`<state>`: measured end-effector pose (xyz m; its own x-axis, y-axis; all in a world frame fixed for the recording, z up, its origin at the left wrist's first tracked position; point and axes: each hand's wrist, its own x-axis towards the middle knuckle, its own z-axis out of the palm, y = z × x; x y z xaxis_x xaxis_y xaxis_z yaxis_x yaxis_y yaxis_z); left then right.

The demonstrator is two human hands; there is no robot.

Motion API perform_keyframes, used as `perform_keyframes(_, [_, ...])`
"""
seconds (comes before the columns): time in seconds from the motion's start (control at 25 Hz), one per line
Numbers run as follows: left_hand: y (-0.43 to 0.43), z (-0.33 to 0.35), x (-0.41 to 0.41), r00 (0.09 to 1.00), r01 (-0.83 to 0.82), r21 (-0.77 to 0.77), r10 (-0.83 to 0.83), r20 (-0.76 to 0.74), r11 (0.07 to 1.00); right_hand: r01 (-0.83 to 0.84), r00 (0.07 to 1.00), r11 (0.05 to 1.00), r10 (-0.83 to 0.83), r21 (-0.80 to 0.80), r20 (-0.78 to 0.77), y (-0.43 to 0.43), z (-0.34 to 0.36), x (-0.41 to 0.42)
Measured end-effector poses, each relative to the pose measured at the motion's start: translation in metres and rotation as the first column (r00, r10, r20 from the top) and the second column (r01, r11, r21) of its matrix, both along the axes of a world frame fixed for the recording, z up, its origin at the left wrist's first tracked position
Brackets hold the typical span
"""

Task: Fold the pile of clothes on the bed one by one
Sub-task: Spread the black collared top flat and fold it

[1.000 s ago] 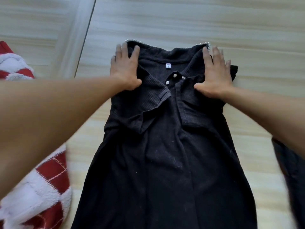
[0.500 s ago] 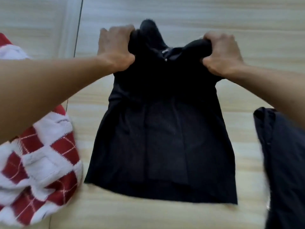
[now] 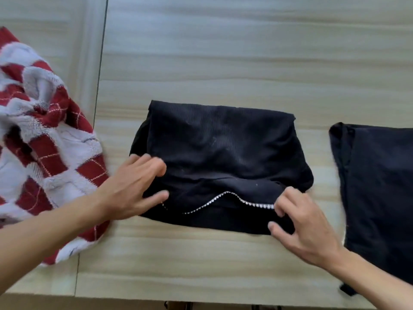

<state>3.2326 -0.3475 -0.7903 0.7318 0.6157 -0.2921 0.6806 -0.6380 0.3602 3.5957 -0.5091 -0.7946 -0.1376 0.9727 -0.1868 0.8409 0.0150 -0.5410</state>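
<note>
A black ribbed garment (image 3: 223,153) lies folded in half on the light wooden surface (image 3: 223,52). Its collar edge with the white beaded trim (image 3: 212,202) lies toward me. My left hand (image 3: 131,186) rests on the garment's near left side with relaxed, spread fingers. My right hand (image 3: 306,227) is at the near right corner, where its curled fingers and thumb pinch the fabric at the end of the trim.
A crumpled red and white checked sweater (image 3: 44,142) lies at the left, partly under my left forearm. Another dark garment (image 3: 380,186) lies flat at the right edge. The surface's near edge runs just below my arms.
Both hands gripped the collar end at the far side and pulled it toward me over the lower half, folding the garment in two. My left hand's fingers have since loosened.
</note>
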Motion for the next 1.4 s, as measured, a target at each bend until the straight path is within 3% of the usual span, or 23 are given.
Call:
perform_keyframes(0.08, [-0.007, -0.008, 0.021, 0.995, -0.081, 0.121, 0.073, 0.075, 0.989, 0.151, 0.987, 0.985, -0.146, 0.088, -0.063, 0.017, 0.002, -0.011])
perform_keyframes(0.2, [-0.013, -0.027, 0.07, 0.983, -0.167, 0.173, 0.151, 0.102, 0.971, 0.348, 0.934, 0.921, -0.325, 0.176, -0.145, 0.068, -0.007, -0.026])
perform_keyframes(0.32, [-0.014, -0.057, 0.084, 0.987, -0.118, 0.166, 0.134, -0.084, 0.979, 0.162, 0.981, 0.986, -0.166, 0.042, 0.105, 0.081, -0.047, -0.037])
perform_keyframes(0.44, [-0.008, -0.077, 0.049, 0.945, -0.031, 0.159, 0.081, -0.318, 0.987, -0.016, 0.937, 0.989, 0.066, -0.145, 0.343, 0.052, -0.085, -0.039])
perform_keyframes(0.56, [-0.005, -0.077, 0.017, 0.905, -0.049, 0.117, 0.094, -0.414, 0.992, 0.02, 0.938, 0.991, 0.027, -0.13, 0.344, 0.037, -0.088, -0.035])
perform_keyframes(0.68, [-0.004, -0.072, 0.005, 0.888, -0.045, 0.094, 0.083, -0.453, 0.995, 0.278, 0.915, 0.958, -0.241, -0.071, 0.325, 0.031, -0.075, -0.033])
perform_keyframes(0.8, [-0.01, -0.061, 0.017, 0.951, -0.109, 0.175, 0.154, -0.267, 0.978, 0.655, 0.753, 0.741, -0.624, -0.149, 0.208, 0.024, -0.066, -0.024])
perform_keyframes(0.92, [-0.019, -0.055, 0.058, 0.997, -0.065, 0.244, 0.071, -0.017, 0.968, 0.761, 0.644, 0.603, -0.748, -0.241, 0.161, 0.03, -0.059, -0.031])
perform_keyframes(1.0, [-0.028, -0.064, 0.084, 0.999, -0.01, 0.203, 0.019, -0.045, 0.979, 0.807, 0.58, 0.54, -0.802, -0.239, 0.146, 0.039, -0.057, -0.036])
perform_keyframes(1.12, [-0.039, -0.083, 0.098, 0.965, -0.037, 0.111, 0.065, -0.255, 0.993, 0.86, 0.317, 0.3, -0.948, -0.413, -0.029, 0.055, -0.05, -0.035])
perform_keyframes(1.16, [-0.04, -0.086, 0.1, 0.95, -0.047, 0.105, 0.077, -0.302, 0.993, 0.85, 0.258, 0.264, -0.963, -0.456, -0.078, 0.058, -0.047, -0.036])
perform_keyframes(1.24, [-0.04, -0.081, 0.105, 0.944, -0.067, 0.067, 0.085, -0.32, 0.996, 0.831, 0.28, 0.312, -0.95, -0.46, -0.139, 0.066, -0.031, -0.043])
perform_keyframes(1.32, [-0.034, -0.066, 0.109, 0.966, -0.14, -0.044, 0.127, -0.224, 0.989, 0.814, 0.393, 0.449, -0.893, -0.369, -0.219, 0.079, -0.002, -0.06])
perform_keyframes(1.36, [-0.03, -0.057, 0.11, 0.969, -0.235, -0.182, 0.216, -0.119, 0.955, 0.796, 0.45, 0.521, -0.85, -0.308, -0.274, 0.088, 0.016, -0.071])
perform_keyframes(1.4, [-0.025, -0.044, 0.11, 0.923, -0.355, -0.365, 0.386, 0.012, 0.861, 0.77, 0.502, 0.588, -0.798, -0.248, -0.333, 0.098, 0.035, -0.084])
